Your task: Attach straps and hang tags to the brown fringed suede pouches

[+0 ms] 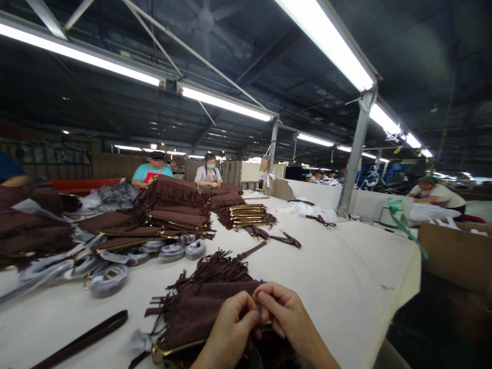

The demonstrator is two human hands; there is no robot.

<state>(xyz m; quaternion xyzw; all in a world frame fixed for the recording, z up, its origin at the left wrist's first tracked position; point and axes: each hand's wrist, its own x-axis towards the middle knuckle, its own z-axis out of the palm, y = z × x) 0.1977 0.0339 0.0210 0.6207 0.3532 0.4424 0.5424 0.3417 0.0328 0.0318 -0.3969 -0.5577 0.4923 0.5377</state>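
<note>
A dark brown fringed bag (200, 310) with a gold zipper lies at the table's near edge, right under both hands. Over its right part, my left hand (236, 323) is closed, thumb and fingers pinched together. My right hand (284, 315) meets it there, also in a pinch, fingertips almost touching the left ones. Whatever sits between the fingertips is too small and too covered to name. Long fringe (219, 266) spreads from the bag's far side. A brown strap loop (88, 335) lies to the left of the bag, near a scrap of clear plastic (136, 341).
Stacked brown fringed bags (172, 205) and plastic-wrapped coiled straps (111, 279) cover the table's left side. Zippered pouches (249, 215) and loose brown straps (286, 238) lie farther back. A metal post (355, 159) rises at the far edge. Co-workers (154, 166) sit opposite. A cardboard box (455, 256) stands right.
</note>
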